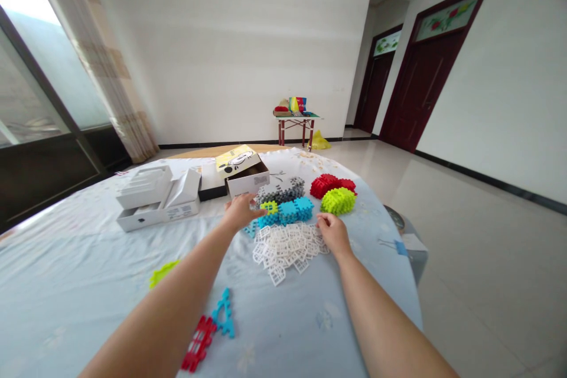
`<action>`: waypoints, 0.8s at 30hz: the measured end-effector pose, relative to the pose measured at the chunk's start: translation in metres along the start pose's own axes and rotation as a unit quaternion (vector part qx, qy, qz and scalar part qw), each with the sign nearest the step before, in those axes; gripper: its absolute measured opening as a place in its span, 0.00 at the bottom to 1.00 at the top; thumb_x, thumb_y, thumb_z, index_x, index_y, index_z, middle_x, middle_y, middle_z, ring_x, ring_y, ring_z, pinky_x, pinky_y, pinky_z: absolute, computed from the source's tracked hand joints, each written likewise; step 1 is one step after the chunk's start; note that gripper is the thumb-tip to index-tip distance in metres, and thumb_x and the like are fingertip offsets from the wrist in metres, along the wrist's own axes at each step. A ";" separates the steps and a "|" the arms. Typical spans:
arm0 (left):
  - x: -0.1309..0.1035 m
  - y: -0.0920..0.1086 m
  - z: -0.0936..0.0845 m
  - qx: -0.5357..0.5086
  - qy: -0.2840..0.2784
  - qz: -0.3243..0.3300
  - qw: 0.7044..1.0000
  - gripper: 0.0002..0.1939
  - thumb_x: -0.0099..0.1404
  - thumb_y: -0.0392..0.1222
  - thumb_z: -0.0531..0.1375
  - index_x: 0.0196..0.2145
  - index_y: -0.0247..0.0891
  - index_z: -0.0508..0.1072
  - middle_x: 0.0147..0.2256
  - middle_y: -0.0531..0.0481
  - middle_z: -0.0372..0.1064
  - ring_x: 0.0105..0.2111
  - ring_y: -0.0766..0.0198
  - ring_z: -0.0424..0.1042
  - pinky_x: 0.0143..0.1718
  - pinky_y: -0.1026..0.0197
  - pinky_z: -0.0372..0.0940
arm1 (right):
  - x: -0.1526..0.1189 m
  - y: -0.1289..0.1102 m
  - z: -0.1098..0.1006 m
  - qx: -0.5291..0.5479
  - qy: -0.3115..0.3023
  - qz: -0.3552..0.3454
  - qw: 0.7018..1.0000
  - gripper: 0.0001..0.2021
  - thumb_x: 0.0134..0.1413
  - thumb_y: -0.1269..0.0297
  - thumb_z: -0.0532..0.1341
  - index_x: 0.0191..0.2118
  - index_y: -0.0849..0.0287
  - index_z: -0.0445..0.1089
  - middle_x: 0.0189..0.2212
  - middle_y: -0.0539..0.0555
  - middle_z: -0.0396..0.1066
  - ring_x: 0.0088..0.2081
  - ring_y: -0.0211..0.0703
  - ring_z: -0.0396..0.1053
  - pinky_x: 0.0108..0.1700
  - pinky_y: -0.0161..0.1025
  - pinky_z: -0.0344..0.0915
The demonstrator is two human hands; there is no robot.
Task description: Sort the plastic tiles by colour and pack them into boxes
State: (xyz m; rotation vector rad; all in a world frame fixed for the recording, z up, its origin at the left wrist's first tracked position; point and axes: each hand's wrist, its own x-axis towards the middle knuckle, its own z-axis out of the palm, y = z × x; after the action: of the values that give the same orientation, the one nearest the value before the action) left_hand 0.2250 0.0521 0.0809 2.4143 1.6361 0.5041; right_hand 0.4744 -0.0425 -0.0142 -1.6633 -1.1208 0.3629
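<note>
My left hand (240,211) reaches to the left end of the blue puzzle-edged tiles (289,211), thumb and fingers apart. Its thumb is next to a yellow-green window-frame tile (269,207) lying at that end; I cannot tell if they touch. At the right edge of a heap of white window-grid pieces (287,248), my right hand (335,234) has its fingers curled together, and whatever they may hold is hidden. Behind the blue tiles sit grey tiles (281,190). Yellow-green tiles (338,201) and red tiles (326,185) are stacked beyond my right hand.
Nearer me lie a red tile (199,342), a blue triangular frame (225,314) and a yellow-green piece (163,273) partly behind my left forearm. White boxes (155,215) and a box with a yellow lid (248,180) stand back left. The round table's cloth (283,331) drops off at right.
</note>
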 end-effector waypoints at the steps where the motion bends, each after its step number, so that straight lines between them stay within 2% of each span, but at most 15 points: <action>1: -0.004 -0.007 -0.003 -0.007 0.010 0.001 1.000 0.31 0.51 0.60 0.57 0.50 0.42 0.68 0.42 0.46 0.72 0.46 0.52 0.67 0.44 0.54 0.57 | 0.000 0.000 0.000 -0.001 -0.001 -0.002 1.000 0.15 0.47 0.60 0.52 0.36 0.60 0.72 0.27 0.54 0.74 0.32 0.44 0.71 0.36 0.38 0.65; 4: -0.021 -0.038 -0.016 -0.042 0.041 -0.002 0.998 0.29 0.53 0.62 0.54 0.45 0.40 0.71 0.41 0.46 0.72 0.42 0.55 0.69 0.42 0.56 0.60 | 0.000 0.002 0.000 -0.011 -0.003 -0.006 1.000 0.16 0.47 0.59 0.52 0.36 0.60 0.72 0.28 0.54 0.74 0.32 0.44 0.71 0.36 0.38 0.64; 7: -0.046 -0.078 -0.027 -0.068 0.048 -0.027 0.996 0.28 0.54 0.62 0.53 0.42 0.39 0.73 0.39 0.46 0.73 0.40 0.57 0.70 0.41 0.58 0.62 | 0.000 0.005 0.000 -0.015 -0.005 -0.010 1.000 0.17 0.47 0.58 0.52 0.36 0.60 0.72 0.27 0.55 0.74 0.31 0.45 0.71 0.36 0.38 0.64; 12: -0.090 -0.142 -0.035 -0.098 0.020 -0.093 0.991 0.30 0.50 0.64 0.53 0.41 0.38 0.74 0.37 0.47 0.74 0.39 0.56 0.71 0.41 0.58 0.63 | 0.003 0.009 0.000 -0.012 -0.013 -0.015 1.000 0.18 0.46 0.57 0.52 0.38 0.61 0.72 0.27 0.56 0.74 0.29 0.45 0.70 0.34 0.38 0.65; 15: -0.104 -0.163 -0.034 -0.095 0.003 -0.116 0.989 0.31 0.49 0.64 0.54 0.41 0.38 0.74 0.36 0.46 0.75 0.38 0.55 0.71 0.40 0.59 0.64 | 0.003 0.009 0.000 -0.018 -0.015 -0.020 1.000 0.18 0.46 0.56 0.52 0.37 0.62 0.72 0.27 0.56 0.74 0.29 0.45 0.70 0.34 0.38 0.65; 17: -0.104 -0.163 -0.032 -0.083 0.004 -0.111 0.990 0.31 0.50 0.64 0.54 0.41 0.37 0.73 0.37 0.45 0.74 0.38 0.55 0.71 0.40 0.58 0.64 | 0.002 0.008 0.000 -0.021 -0.015 -0.021 0.999 0.18 0.46 0.56 0.52 0.37 0.62 0.72 0.28 0.56 0.74 0.29 0.45 0.71 0.34 0.38 0.65; 19: -0.097 -0.150 -0.031 -0.071 0.016 -0.085 0.994 0.30 0.51 0.63 0.53 0.42 0.37 0.73 0.39 0.44 0.74 0.39 0.56 0.71 0.41 0.58 0.63 | 0.001 0.007 0.001 -0.021 -0.016 -0.019 0.999 0.18 0.46 0.57 0.52 0.37 0.61 0.72 0.28 0.56 0.74 0.30 0.44 0.71 0.34 0.38 0.66; 22: -0.077 -0.109 -0.027 -0.065 0.042 -0.025 0.997 0.28 0.54 0.61 0.53 0.44 0.38 0.71 0.42 0.44 0.72 0.42 0.56 0.70 0.44 0.58 0.62 | 0.001 0.006 0.002 -0.020 -0.015 -0.014 1.000 0.17 0.46 0.57 0.52 0.37 0.61 0.72 0.28 0.55 0.74 0.31 0.44 0.71 0.34 0.38 0.66; 24: -0.060 -0.077 -0.022 -0.059 0.037 0.015 0.997 0.27 0.56 0.58 0.53 0.47 0.39 0.70 0.46 0.44 0.70 0.45 0.57 0.68 0.46 0.57 0.60 | 0.002 0.007 0.002 -0.019 -0.014 -0.009 1.000 0.17 0.47 0.58 0.53 0.38 0.60 0.72 0.28 0.55 0.74 0.31 0.44 0.71 0.35 0.38 0.66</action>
State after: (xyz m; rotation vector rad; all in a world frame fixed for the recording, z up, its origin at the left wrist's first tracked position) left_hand 0.1299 0.0248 0.0645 2.3650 1.5534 0.6828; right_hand 0.4771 -0.0399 -0.0208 -1.6842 -1.1694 0.3558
